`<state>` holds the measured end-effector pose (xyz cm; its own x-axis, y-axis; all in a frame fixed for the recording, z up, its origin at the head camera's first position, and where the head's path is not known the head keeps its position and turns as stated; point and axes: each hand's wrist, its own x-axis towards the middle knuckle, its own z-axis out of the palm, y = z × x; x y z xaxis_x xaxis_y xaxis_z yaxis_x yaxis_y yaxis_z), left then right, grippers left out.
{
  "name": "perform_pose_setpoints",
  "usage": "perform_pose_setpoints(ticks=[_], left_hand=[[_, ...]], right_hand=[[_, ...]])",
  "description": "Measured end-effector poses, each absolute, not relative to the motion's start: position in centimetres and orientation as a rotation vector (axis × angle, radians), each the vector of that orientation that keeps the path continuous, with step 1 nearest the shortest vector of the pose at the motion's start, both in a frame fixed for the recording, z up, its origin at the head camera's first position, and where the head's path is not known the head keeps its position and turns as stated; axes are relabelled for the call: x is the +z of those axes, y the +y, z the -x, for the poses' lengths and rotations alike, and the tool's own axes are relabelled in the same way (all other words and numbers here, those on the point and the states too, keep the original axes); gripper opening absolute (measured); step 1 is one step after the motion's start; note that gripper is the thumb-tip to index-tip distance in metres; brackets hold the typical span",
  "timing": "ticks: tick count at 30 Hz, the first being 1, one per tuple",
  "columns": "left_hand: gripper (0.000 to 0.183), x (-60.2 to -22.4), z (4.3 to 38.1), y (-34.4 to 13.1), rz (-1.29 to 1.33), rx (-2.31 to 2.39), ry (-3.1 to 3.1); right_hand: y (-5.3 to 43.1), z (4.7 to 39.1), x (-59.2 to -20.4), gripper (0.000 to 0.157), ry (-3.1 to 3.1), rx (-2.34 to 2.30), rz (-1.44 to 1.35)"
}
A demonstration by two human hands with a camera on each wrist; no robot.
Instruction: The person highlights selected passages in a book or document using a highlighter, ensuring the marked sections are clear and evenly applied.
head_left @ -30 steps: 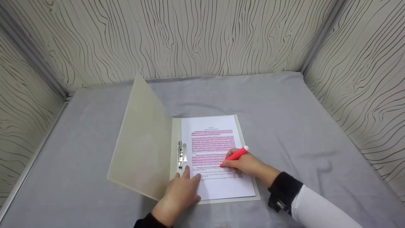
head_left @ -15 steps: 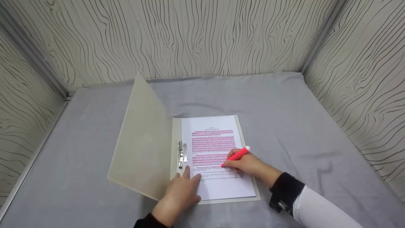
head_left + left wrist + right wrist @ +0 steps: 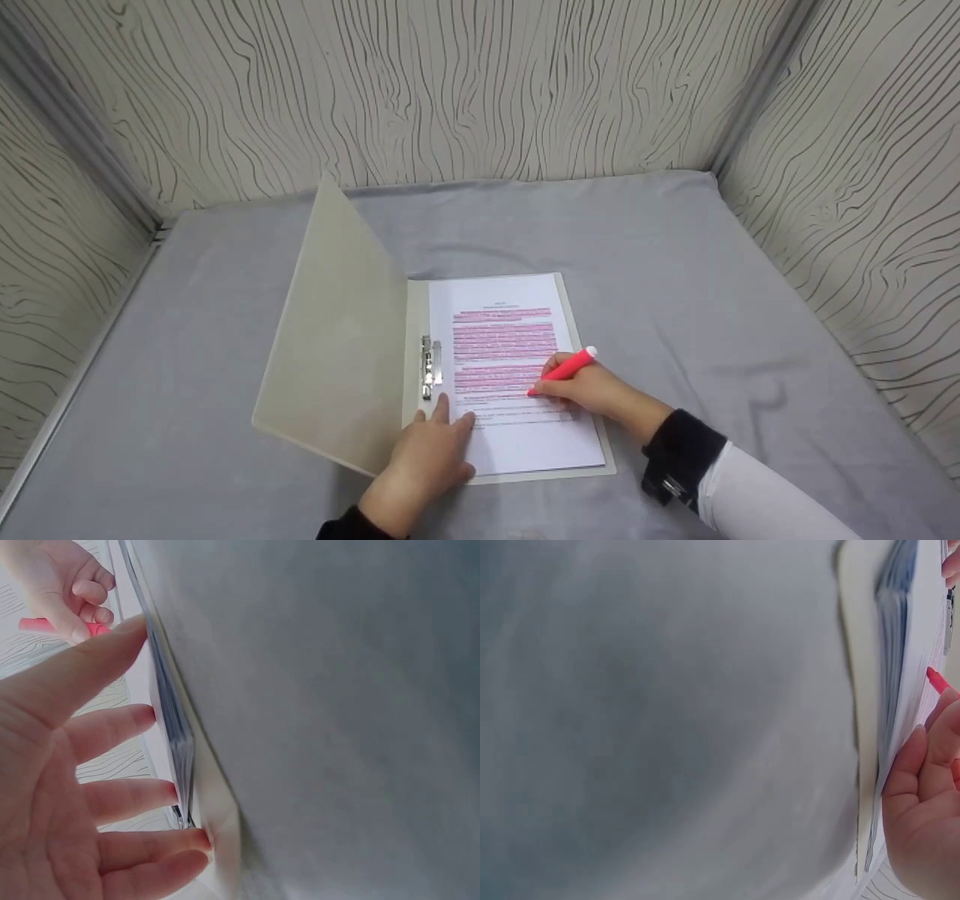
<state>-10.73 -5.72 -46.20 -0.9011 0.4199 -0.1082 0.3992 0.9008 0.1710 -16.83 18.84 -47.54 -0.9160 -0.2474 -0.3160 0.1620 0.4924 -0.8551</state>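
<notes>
My right hand (image 3: 592,388) grips a pink highlighter (image 3: 566,368) with a white end, its tip on a text line of the printed sheet (image 3: 532,454). Above the tip, several blocks of text are marked pink; the lines lower down are plain. Fingers spread, my left hand (image 3: 431,450) rests on the sheet's lower left part and the folder's inner edge. The paper stack lies in an open cream folder (image 3: 415,307) with a metal clip (image 3: 428,367) along the left side. In the left wrist view, the left fingertips (image 3: 142,714) touch the top of the paper stack (image 3: 174,727).
The folder's cover (image 3: 337,337) stands raised at a tilt on the left. Grey cloth (image 3: 675,262) spreads over the table around the folder. Wood-patterned panels (image 3: 480,90) wall in the back and both sides.
The highlighter and my right hand have slid slightly to the right along the text line. My left hand stays in place.
</notes>
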Motion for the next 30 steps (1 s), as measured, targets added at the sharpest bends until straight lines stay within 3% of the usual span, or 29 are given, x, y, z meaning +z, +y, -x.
perform_pose_setpoints(ticks=[30], left_hand=[[0.061, -46.35, 10.72, -5.72, -0.638, 0.242, 2.930]], right_hand=[[19.83, 16.74, -47.53, 0.026, 2.344, -1.430, 0.053]])
